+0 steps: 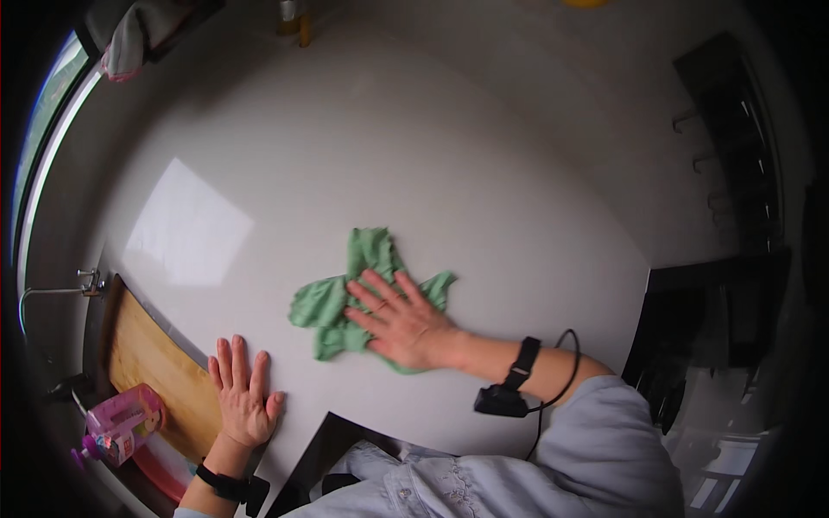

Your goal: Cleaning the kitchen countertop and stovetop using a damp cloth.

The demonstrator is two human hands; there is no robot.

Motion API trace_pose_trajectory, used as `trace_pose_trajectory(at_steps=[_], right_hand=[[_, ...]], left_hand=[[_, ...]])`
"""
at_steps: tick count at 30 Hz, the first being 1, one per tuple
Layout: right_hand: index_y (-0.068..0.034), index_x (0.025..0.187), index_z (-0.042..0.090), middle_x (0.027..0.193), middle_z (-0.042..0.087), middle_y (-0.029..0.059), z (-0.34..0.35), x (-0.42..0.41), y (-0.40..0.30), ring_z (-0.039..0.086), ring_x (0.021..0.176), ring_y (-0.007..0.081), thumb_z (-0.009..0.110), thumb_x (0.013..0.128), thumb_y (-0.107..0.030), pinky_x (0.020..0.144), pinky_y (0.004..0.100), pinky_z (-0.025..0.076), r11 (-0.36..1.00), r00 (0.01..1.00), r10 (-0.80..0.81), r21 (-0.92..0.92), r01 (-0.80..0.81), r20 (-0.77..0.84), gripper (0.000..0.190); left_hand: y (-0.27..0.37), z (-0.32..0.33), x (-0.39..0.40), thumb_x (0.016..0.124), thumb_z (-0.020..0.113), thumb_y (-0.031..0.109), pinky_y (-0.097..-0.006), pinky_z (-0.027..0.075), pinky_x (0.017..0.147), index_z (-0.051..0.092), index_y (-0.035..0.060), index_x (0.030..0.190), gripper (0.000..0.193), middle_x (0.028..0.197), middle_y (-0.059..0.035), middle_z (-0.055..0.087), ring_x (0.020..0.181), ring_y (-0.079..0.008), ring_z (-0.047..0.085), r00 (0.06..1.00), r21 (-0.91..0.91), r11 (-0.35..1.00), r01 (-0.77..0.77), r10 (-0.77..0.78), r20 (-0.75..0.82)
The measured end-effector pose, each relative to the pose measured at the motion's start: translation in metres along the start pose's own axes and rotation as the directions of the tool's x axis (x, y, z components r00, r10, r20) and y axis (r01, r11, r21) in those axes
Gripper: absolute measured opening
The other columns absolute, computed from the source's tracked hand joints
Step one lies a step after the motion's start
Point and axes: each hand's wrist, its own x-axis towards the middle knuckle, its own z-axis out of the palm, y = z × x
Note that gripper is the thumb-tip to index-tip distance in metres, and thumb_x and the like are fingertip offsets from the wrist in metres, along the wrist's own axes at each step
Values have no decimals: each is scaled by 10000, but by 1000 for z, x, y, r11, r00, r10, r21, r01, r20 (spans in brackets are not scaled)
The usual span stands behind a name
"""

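Note:
Beneath my right hand (pixel 405 324) lies a crumpled green cloth (pixel 317 303), spread on the white countertop (pixel 414 162). The palm presses flat on it with fingers apart, and folds of cloth stick out on several sides. My left hand (pixel 243 395) rests with spread fingers at the counter's edge, beside the wooden board (pixel 155 343), and holds nothing. Each wrist wears a black strap with a small box; a cable runs from the right one.
A pink pump bottle (pixel 126 421) stands by the board over the sink area. A metal faucet (pixel 90 283) is at the left. Black hooks (pixel 686 120) line the right wall, above a black stove-like unit (pixel 686 311). A grey cloth (pixel 126 48) hangs top left.

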Motion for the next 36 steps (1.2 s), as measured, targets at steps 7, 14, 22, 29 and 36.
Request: trace_pose_trajectory(at_steps=[7, 14, 22, 29, 36], right_hand=[[-119, 1385, 325, 1486, 198, 133, -62, 83, 241, 157, 1369, 335, 332, 924, -343, 1080, 539, 154, 734, 780, 582, -265, -626, -231, 513], [-111, 1380, 330, 1495, 149, 151, -18, 63, 156, 112, 1384, 333, 412, 883, -337, 1070, 581, 125, 890, 916, 398, -260, -376, 40, 552], [-159, 1391, 316, 1494, 176, 114, -43, 94, 218, 142, 1378, 327, 415, 889, -318, 1053, 582, 177, 828, 855, 499, -214, -519, -142, 535], [-169, 1399, 305, 1493, 182, 123, -63, 85, 247, 140, 1377, 337, 398, 910, -361, 1046, 597, 170, 794, 838, 533, -275, -543, -115, 534], [-172, 1405, 296, 1499, 155, 126, -33, 64, 202, 130, 1375, 348, 432, 895, -429, 1051, 593, 159, 878, 918, 395, -276, -390, -38, 587]], left_hand=[[8, 1, 9, 925, 314, 457, -528, 36, 1085, 289, 153, 1418, 579, 1485, -211, 156, 1374, -411, 100, 999, 0, 999, -41, 41, -15], [0, -1, -6, 928, 308, 458, -506, 49, 1092, 329, 153, 1402, 564, 1476, -211, 192, 1372, -398, 130, 1000, 40, 999, 8, -7, -20], [4, 0, 3, 929, 320, 448, -505, 55, 1091, 344, 143, 1395, 557, 1473, -207, 205, 1372, -391, 141, 998, 2, 1000, -30, 30, -50], [7, 3, 9, 929, 326, 434, -502, 56, 1092, 354, 134, 1388, 549, 1474, -206, 204, 1372, -391, 142, 995, 3, 998, -55, 55, -79], [2, -1, 0, 924, 344, 426, -506, 56, 1091, 363, 131, 1383, 546, 1474, -206, 205, 1372, -394, 139, 999, 4, 1000, -20, 20, -51]])
